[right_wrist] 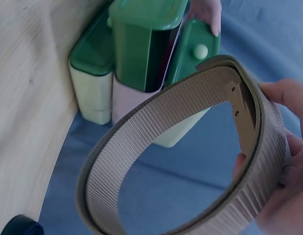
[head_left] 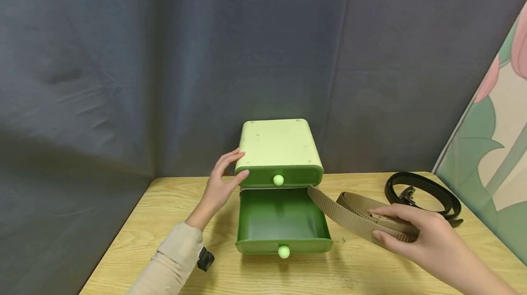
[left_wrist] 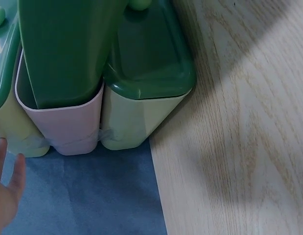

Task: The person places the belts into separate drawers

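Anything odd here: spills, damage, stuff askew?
Minor wear only: small dark marks on the drawer unit's pale top, and what looks like crinkled clear tape across its side, possibly a patch-up. No spill shows.

Counter (head_left: 164, 212): light wood, grain visible, extending beneath both hands. Directly on it: three-tier drawer unit (head_left: 277, 142), upright, between left hand (head_left: 218, 188) and right hand (head_left: 424, 231), left fingertips touching top tier; middle drawer (head_left: 284, 222) pulled out. Black belt (head_left: 441, 192): loosely coiled, just beyond right hand.
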Action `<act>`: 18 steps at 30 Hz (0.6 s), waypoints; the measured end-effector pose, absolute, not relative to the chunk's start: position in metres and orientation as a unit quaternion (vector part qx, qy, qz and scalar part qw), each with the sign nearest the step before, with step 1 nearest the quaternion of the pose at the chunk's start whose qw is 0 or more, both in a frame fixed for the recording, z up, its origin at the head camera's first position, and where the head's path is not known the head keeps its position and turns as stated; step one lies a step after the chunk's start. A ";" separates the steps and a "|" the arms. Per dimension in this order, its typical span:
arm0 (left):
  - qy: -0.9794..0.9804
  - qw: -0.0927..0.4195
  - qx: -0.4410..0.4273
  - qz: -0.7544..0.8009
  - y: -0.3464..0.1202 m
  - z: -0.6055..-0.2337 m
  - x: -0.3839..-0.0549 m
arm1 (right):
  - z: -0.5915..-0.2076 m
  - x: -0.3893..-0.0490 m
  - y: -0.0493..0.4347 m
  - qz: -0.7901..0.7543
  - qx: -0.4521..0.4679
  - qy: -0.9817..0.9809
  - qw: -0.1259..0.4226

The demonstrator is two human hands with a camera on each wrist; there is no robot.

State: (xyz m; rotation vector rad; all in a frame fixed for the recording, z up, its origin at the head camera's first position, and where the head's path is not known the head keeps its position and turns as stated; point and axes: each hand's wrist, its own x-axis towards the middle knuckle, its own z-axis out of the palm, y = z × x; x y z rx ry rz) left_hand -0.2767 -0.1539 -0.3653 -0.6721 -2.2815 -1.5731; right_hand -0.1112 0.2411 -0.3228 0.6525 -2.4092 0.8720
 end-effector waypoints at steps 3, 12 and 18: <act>-0.790 0.148 -0.235 -0.547 -0.154 -0.366 -0.276 | -0.321 -0.109 0.231 0.315 0.258 -0.879 0.248; -0.792 0.148 -0.235 -0.544 -0.154 -0.366 -0.276 | -0.317 -0.107 0.210 0.328 0.325 -0.849 0.258; -0.789 0.150 -0.236 -0.547 -0.154 -0.365 -0.276 | -0.319 -0.113 0.195 0.335 0.380 -0.820 0.265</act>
